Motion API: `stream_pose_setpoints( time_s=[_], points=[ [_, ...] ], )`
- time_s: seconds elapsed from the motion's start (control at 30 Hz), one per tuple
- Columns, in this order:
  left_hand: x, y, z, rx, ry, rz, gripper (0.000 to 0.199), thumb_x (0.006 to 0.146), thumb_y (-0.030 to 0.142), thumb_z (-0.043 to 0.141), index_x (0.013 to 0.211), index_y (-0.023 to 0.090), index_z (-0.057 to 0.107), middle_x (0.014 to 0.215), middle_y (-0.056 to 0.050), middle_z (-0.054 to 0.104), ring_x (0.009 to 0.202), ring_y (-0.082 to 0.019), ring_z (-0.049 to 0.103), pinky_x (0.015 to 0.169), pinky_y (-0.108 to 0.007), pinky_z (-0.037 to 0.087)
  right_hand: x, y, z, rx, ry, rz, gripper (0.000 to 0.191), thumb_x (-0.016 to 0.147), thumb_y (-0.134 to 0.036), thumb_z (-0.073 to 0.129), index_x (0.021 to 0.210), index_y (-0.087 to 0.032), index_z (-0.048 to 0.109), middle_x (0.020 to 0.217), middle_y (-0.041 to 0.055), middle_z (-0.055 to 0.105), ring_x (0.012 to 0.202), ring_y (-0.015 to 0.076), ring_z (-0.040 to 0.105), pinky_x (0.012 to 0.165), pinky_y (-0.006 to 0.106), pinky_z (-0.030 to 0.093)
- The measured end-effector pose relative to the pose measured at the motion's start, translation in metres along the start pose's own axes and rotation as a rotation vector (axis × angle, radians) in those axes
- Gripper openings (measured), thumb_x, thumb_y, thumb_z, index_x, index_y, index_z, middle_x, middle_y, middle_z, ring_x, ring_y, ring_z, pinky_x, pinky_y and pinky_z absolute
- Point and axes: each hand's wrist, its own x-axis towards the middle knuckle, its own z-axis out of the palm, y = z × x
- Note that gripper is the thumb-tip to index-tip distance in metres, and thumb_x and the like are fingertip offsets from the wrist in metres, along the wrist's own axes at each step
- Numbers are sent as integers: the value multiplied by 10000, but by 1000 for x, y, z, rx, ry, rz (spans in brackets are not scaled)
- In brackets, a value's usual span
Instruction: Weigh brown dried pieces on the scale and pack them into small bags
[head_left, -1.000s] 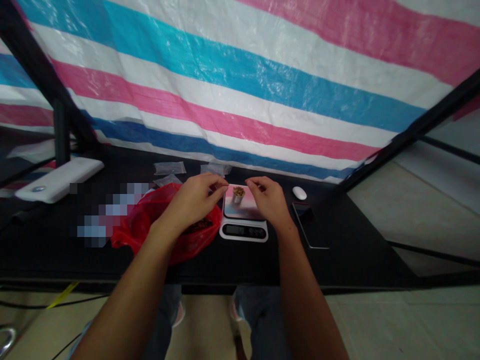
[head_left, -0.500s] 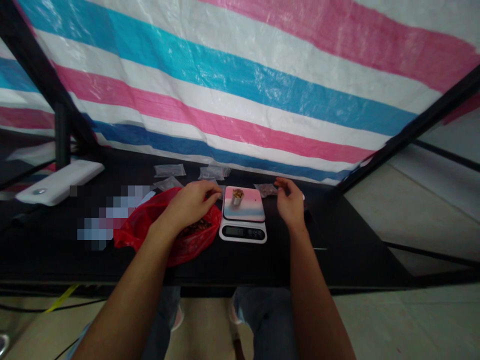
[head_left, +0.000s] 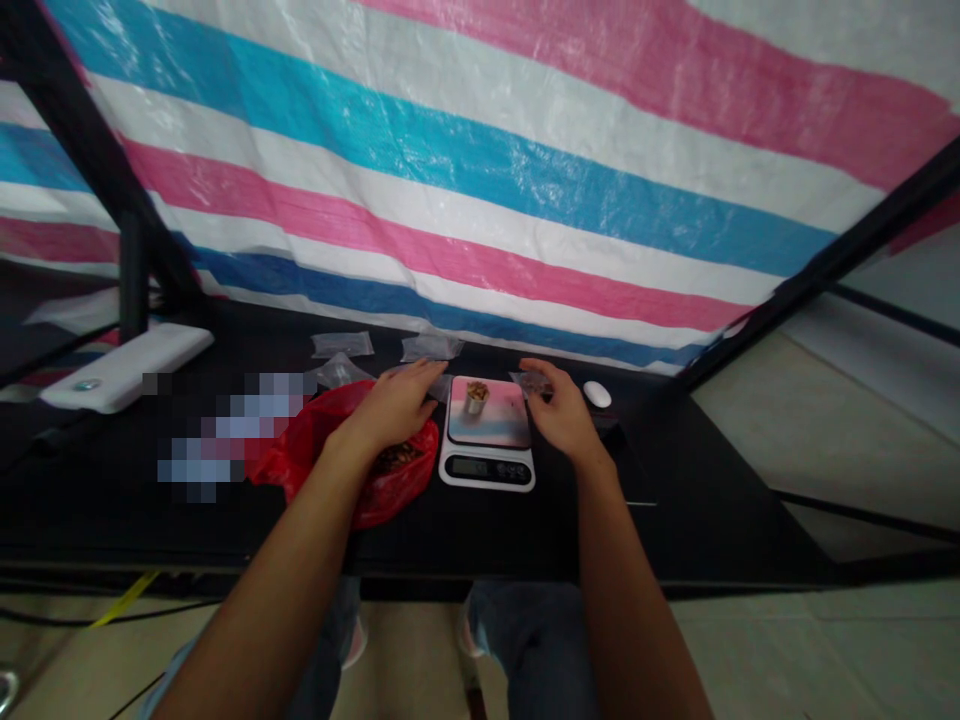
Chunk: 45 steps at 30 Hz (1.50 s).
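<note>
Right hand (head_left: 564,418) has its fingers pinching a small clear plastic bag (head_left: 531,382), just beside the digital kitchen scale (head_left: 487,470), which carries a small cup of brown pieces (head_left: 475,398). Left hand (head_left: 394,407), fingers pressed together, lies over the red plastic bag (head_left: 397,482), tips near the scale; grip unclear.

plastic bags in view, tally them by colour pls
clear: 5 small plastic bags, one at the fingers of the right hand, one partly under the left hand
red: 1 plastic bag
total: 6
</note>
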Motion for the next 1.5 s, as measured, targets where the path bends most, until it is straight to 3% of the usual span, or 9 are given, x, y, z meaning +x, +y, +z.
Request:
stream_pose_setpoints(
  time_s=[0.17,0.3,0.4,0.57,0.7,0.87,1.1,1.23,1.5],
  points=[
    [-4,1,-6,114,-28,-74,569,989,302,563,1549,203,566,1546,-181,624,1390,-385,609,1126,-563,493,-4,-25,10,57,-70,13,529,805,-108,551,1305,-188,707,1370,124,732,1309,278,651,1163,493,473],
    [-8,-5,-11,139,33,-118,695,944,277,579,1625,196,463,1653,-189,500,1465,-385,534,1169,-545,460,-6,-26,11,59,-71,17,474,823,-128,553,1265,-185,717,1360,126,739,1295,278,662,1145,498,482],
    [-6,-11,-9,114,52,-189,708,996,387,533,1647,135,412,1676,-224,458,1507,-412,486,1198,-564,426,-6,-25,13,70,-57,15,457,825,-138,561,1247,-192,727,1350,119,747,1288,280,668,1138,499,489],
    [-3,-21,-5,80,24,-232,664,1017,442,543,1603,133,493,1519,-213,638,1385,-422,607,1137,-546,485,-6,-25,17,78,-52,-11,445,813,-124,569,1213,-184,753,1306,124,767,1252,287,690,1129,498,509],
    [-4,-24,-11,-25,203,-159,686,935,426,690,1544,139,562,1476,-204,666,1351,-418,621,1139,-572,482,-8,-25,17,103,-61,-5,462,817,-125,584,1243,-197,747,1324,118,756,1255,284,686,1088,477,543],
    [-10,-11,-24,-272,349,87,833,830,381,825,1567,153,510,1391,-156,693,1253,-315,677,1126,-475,525,-11,-29,17,155,-135,-1,456,848,-229,706,1301,-185,715,1344,144,742,1229,289,695,1078,482,546],
    [-12,9,-10,-258,162,146,787,824,279,824,1551,180,541,1546,-172,603,1397,-342,611,1191,-489,491,-8,-38,31,360,-224,30,307,828,-259,796,1116,-157,771,1152,131,806,1049,246,766,971,395,601],
    [-8,8,-2,-251,149,130,797,816,282,827,1551,166,541,1553,-172,618,1415,-330,608,1204,-468,480,-6,-37,35,361,-229,30,235,834,-216,783,1062,-160,782,1097,119,821,992,236,776,937,388,609],
    [-7,17,-9,-319,161,151,816,808,321,832,1552,158,540,1547,-174,625,1392,-326,627,1191,-485,489,-7,-45,26,268,-208,-92,242,850,-218,775,1089,-178,771,1111,106,815,1041,249,760,973,408,579]
  ],
)
